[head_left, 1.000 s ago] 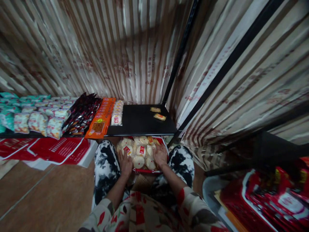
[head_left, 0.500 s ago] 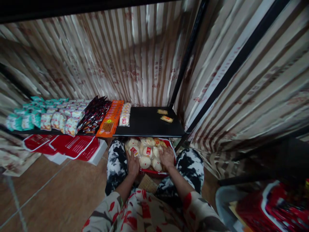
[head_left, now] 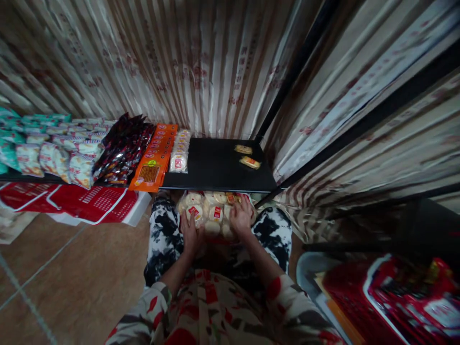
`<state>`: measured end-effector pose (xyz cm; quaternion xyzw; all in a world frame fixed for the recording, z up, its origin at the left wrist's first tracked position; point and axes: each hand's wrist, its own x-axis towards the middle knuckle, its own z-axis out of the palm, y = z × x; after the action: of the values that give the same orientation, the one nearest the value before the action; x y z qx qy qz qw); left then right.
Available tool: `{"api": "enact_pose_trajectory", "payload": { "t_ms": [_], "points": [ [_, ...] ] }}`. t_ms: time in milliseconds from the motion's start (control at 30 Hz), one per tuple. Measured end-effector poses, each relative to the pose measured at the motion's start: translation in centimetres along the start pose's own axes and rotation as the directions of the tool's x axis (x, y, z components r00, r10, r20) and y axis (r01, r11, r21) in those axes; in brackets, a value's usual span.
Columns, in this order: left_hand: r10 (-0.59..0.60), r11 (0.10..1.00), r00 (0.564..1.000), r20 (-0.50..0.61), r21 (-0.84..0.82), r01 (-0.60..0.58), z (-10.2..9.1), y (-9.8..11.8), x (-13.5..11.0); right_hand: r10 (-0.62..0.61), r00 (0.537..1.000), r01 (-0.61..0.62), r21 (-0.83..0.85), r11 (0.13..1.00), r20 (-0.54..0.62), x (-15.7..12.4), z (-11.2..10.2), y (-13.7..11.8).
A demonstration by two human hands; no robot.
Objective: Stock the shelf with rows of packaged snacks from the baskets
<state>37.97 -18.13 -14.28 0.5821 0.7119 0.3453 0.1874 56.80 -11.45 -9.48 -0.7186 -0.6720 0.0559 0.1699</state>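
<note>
The left hand and right hand are resting on wrapped buns, their grip too blurred to tell. The black shelf is hiding the heap's far edge.

Ahead, a low shelf against the curtain. On the shelf, from left to right: snack bags, foil bags, flat packs, a row of packets, then, well apart at the right back, two small packets. Under the shelf at the left, flat boxes on the floor. Just before the shelf's front edge, between the knees, a pile of buns, with the left hand on its near left side and the right hand on its right side. At the near right, baskets.
</note>
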Motion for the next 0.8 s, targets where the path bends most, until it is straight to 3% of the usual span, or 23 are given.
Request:
{"api": "enact_pose_trajectory", "payload": {
  "t_ms": [200,533,700,800],
  "points": [
    [0.117,0.992,0.993,0.012,0.04,-0.118,-0.2,-0.4,0.6,-0.122,0.993,0.12,0.156,0.98,0.003,0.4,0.7,-1.9],
    [0.167,0.982,0.986,0.012,-0.088,-0.165,-1.6,-1.3,2.3,-0.197,0.98,0.184,0.319,0.93,0.009,0.5,1.1,-4.5],
    [0.186,0.964,0.981,-0.055,-0.182,-0.193,-2.7,-0.4,2.8,-0.272,0.962,0.256,0.48,0.839,-0.038,0.6,1.4,-5.2],
    [0.158,0.951,0.983,-0.088,-0.253,-0.176,-3.8,1.1,3.0,-0.28,0.96,0.237,0.59,0.772,-0.02,0.3,1.1,-5.7]
  ]
}}
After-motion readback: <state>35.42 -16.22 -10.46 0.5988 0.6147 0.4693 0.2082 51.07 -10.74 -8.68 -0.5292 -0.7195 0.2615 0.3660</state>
